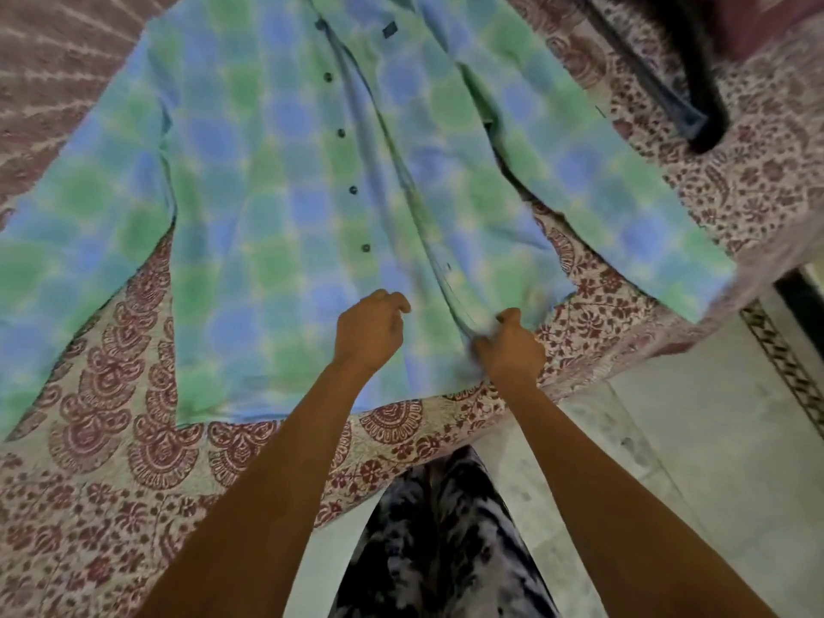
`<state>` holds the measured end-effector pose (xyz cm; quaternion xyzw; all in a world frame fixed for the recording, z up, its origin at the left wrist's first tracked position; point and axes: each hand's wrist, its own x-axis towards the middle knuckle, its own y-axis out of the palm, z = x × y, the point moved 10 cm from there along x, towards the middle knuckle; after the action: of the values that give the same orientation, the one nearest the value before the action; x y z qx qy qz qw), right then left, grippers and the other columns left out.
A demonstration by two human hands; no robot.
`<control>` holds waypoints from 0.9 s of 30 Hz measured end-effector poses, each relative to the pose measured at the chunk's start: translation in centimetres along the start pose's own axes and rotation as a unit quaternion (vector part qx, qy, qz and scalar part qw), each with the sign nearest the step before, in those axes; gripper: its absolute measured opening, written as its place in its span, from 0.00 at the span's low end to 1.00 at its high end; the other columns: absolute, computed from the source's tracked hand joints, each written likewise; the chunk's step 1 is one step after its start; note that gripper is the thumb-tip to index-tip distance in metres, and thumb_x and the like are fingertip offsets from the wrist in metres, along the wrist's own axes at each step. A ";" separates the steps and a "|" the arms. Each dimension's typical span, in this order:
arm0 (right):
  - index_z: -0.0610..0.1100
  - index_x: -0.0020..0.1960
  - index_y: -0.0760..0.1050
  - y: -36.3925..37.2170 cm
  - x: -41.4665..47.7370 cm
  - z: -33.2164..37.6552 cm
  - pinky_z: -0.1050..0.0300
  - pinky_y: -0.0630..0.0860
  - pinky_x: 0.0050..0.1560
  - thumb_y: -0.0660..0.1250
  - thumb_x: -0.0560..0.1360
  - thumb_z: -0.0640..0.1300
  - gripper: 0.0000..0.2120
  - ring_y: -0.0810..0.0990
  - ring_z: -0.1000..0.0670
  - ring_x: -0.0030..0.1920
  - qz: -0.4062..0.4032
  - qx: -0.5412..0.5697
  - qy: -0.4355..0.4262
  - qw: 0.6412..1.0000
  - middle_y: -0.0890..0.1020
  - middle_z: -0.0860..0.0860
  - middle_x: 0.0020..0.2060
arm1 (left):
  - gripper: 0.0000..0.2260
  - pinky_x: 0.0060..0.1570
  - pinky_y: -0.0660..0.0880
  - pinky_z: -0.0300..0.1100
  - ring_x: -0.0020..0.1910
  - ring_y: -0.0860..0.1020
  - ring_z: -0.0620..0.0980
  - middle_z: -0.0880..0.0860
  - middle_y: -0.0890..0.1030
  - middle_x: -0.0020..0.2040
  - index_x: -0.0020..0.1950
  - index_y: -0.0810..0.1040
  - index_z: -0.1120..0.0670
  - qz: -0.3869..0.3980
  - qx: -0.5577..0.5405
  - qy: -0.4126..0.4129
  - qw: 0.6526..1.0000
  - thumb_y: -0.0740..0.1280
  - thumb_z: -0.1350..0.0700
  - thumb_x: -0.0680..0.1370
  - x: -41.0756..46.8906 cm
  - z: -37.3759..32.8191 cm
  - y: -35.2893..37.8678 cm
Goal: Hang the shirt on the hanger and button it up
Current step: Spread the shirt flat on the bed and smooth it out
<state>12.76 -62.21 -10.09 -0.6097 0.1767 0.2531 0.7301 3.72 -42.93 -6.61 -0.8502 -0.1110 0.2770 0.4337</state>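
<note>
A blue and green checked shirt (276,207) lies spread flat on the bed, collar away from me, sleeves out to both sides. A row of dark buttons (353,190) runs down its left front panel. My right hand (510,345) pinches the edge of the right front panel near the hem. My left hand (370,325) hovers over the left panel beside the lowest buttons, fingers curled, and I cannot tell whether it pinches cloth. No hanger can be made out.
The bed has a cream bedspread with maroon floral print (133,483). A dark garment (677,82) lies at the far right of the bed. The bed's edge is near my legs, with pale marble floor (669,439) on the right.
</note>
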 end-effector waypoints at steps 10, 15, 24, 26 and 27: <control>0.49 0.58 0.78 1.1 -5.9 7.8 0.51 0.61 0.62 0.60 0.66 0.49 0.22 0.72 0.45 0.62 0.097 0.090 -0.358 0.924 0.82 0.48 0.53 | 0.08 0.42 0.78 0.43 0.45 0.79 0.52 0.52 0.80 0.48 0.55 0.73 0.53 0.138 -0.421 -0.240 0.864 0.65 0.57 0.77 -1.7 -0.9 4.4; 0.44 0.58 0.75 -3.7 -3.0 4.0 0.43 0.66 0.63 0.61 0.65 0.40 0.21 0.75 0.40 0.60 -0.118 0.077 -0.257 0.956 0.79 0.43 0.57 | 0.14 0.51 0.76 0.49 0.50 0.77 0.56 0.58 0.79 0.55 0.60 0.75 0.60 0.075 -0.451 -0.310 0.833 0.65 0.66 0.75 -3.1 3.4 4.4; 0.43 0.68 0.63 -5.1 3.0 -3.6 0.47 0.74 0.47 0.59 0.76 0.38 0.20 0.76 0.38 0.52 -0.132 0.077 -0.018 0.988 0.74 0.38 0.57 | 0.15 0.43 0.80 0.42 0.40 0.83 0.46 0.50 0.84 0.38 0.42 0.77 0.56 0.116 -0.638 -0.316 0.693 0.54 0.70 0.77 -5.8 4.7 6.3; 0.41 0.67 0.67 -5.6 3.1 -3.7 0.50 0.73 0.44 0.59 0.77 0.38 0.18 0.78 0.39 0.50 -0.152 0.140 -0.017 0.978 0.77 0.38 0.54 | 0.14 0.48 0.79 0.43 0.41 0.82 0.47 0.52 0.83 0.41 0.36 0.78 0.55 0.115 -0.678 -0.331 0.646 0.58 0.68 0.73 -6.5 5.4 6.7; 0.41 0.66 0.68 -5.6 3.1 -3.4 0.52 0.73 0.44 0.59 0.78 0.39 0.17 0.78 0.39 0.50 -0.151 0.168 -0.029 0.974 0.78 0.39 0.53 | 0.09 0.50 0.78 0.44 0.42 0.82 0.48 0.53 0.83 0.42 0.36 0.77 0.56 0.128 -0.669 -0.338 0.649 0.60 0.67 0.71 -7.0 5.5 6.9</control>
<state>18.71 -65.75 -7.99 -0.4904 0.1013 0.1247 0.8566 -5.55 -46.33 -12.10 -0.7627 -0.2953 0.4486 -0.3603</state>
